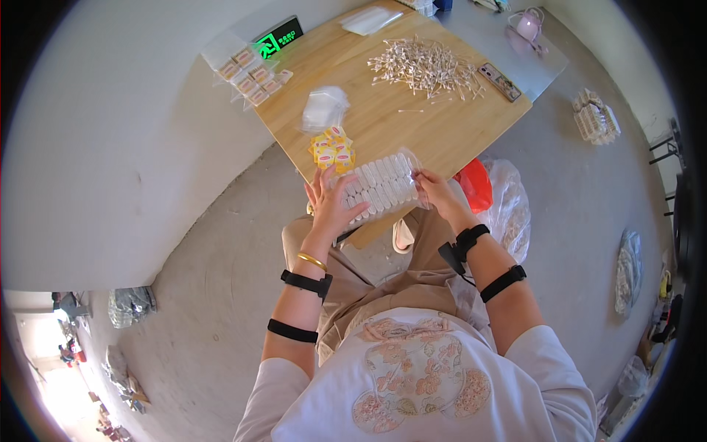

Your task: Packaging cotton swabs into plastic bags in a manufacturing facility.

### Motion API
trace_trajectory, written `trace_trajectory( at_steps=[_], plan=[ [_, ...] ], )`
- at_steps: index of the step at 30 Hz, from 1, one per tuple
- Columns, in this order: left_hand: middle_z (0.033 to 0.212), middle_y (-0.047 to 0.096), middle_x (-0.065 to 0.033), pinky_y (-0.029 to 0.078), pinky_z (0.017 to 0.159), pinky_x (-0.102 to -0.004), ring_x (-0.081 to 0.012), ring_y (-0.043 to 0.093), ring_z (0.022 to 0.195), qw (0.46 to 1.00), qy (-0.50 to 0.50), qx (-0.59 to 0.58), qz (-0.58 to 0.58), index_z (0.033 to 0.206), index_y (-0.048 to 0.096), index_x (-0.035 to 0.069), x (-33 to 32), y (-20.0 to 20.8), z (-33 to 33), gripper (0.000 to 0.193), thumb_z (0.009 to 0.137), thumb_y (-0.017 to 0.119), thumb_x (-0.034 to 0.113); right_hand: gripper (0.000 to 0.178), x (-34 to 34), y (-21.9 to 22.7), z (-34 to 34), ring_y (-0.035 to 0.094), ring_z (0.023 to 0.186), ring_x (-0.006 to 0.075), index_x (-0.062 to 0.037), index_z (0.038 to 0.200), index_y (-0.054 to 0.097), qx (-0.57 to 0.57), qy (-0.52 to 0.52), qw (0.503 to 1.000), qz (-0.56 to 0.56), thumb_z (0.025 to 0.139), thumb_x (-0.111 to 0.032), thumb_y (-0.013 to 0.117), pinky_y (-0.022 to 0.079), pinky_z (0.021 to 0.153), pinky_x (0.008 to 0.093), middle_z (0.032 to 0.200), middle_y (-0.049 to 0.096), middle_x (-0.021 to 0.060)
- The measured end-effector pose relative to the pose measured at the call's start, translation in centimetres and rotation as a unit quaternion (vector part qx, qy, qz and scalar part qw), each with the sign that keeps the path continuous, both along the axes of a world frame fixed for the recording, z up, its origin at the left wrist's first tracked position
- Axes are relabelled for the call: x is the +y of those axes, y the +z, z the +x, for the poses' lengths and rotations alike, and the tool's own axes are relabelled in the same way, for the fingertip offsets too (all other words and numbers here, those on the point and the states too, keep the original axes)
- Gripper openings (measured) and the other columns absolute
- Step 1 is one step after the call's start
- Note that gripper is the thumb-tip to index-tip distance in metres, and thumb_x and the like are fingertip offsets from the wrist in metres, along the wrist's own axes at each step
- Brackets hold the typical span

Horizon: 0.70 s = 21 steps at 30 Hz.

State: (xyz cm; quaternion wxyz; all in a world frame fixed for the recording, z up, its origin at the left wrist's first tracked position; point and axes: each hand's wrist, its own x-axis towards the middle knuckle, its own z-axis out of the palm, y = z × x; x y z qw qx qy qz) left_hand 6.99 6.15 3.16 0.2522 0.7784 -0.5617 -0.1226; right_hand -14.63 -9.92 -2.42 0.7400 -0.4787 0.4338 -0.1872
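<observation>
Far left, at 11 o'clock: a clear bag of small tan packets (249,74) lies at the table's corner against the white wall, touching a black sign with green lit figures (278,37).

Wooden table (412,125) is set cornerwise and fills the upper middle. On it, near 12 o'clock from the hands: a crumpled clear plastic bag (325,107). Just below it is a small heap of yellow sachets (332,148), just beside the left fingertips.

Left hand (331,206): palm spread, fingers extended flat under and against the left end of a clear packet of white cotton-swab bundles (379,188). It supports rather than clenches. Gold bangle and two black bands on that forearm.

The packet is held between both hands over the table's near edge, at frame centre, tilted with its right end higher.

Right hand (436,193): fingers pinched on the packet's right end, thumb and fingertips closed on the plastic edge. Black bands on wrist and forearm.

At 1 o'clock on the table: a loose pile of cotton swabs (426,68), with a dark phone-like slab (500,82) at its right. A flat clear bag (367,20) lies near the far edge.

Right of the hands, on the concrete floor: a red bag (475,184) and a clear plastic sack (512,210) against the table. At 2 o'clock, well apart, a small wicker basket (595,118).
</observation>
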Motion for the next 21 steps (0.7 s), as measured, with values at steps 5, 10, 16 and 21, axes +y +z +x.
trace_trajectory(
  at_steps=[5, 10, 16, 21],
  plan=[
    [0.149, 0.028, -0.0063, 0.001, 0.114, -0.0602, -0.0354, 0.009, 0.145, 1.0, 0.002, -0.012, 0.023, 0.123, 0.059, 0.027, -0.27, 0.09, -0.29, 0.06, 0.07, 0.081, 0.043, 0.018, -0.1, 0.06, 0.04, 0.045, 0.066, 0.0036, -0.0098, 0.107, 0.061, -0.008, 0.009, 1.0, 0.01, 0.101, -0.022, 0.049, 0.039, 0.059, 0.0197, 0.079, 0.048, -0.0069],
    [0.149, 0.03, -0.0067, 0.001, 0.114, -0.0603, -0.035, 0.01, 0.145, 0.999, -0.004, -0.021, 0.03, 0.124, 0.059, 0.028, -0.35, 0.12, -0.26, 0.061, 0.07, 0.081, 0.045, 0.02, -0.21, -0.14, -0.11, 0.052, 0.07, 0.0078, -0.0081, 0.109, 0.062, -0.017, 0.005, 1.0, 0.014, 0.1, -0.019, 0.048, 0.045, 0.064, 0.0236, 0.082, 0.055, -0.0038],
    [0.149, 0.03, -0.0084, 0.002, 0.114, -0.062, -0.0389, 0.013, 0.143, 1.0, -0.006, -0.022, 0.02, 0.124, 0.059, 0.027, -0.14, 0.0, -0.18, 0.061, 0.069, 0.082, 0.043, 0.02, 0.07, 0.35, 0.25, 0.05, 0.071, 0.0051, -0.0099, 0.111, 0.061, 0.016, 0.005, 1.0, -0.001, 0.101, -0.023, 0.05, 0.044, 0.064, 0.0214, 0.083, 0.052, -0.006],
    [0.149, 0.031, -0.0074, 0.002, 0.115, -0.0605, -0.0373, 0.014, 0.143, 0.999, 0.005, -0.021, 0.032, 0.124, 0.059, 0.027, -0.11, 0.25, -0.49, 0.06, 0.07, 0.081, 0.039, 0.021, -0.03, -0.05, 0.13, 0.051, 0.072, 0.0052, -0.01, 0.112, 0.061, 0.011, 0.009, 1.0, -0.002, 0.101, -0.023, 0.049, 0.045, 0.065, 0.0219, 0.083, 0.053, -0.0059]
  ],
)
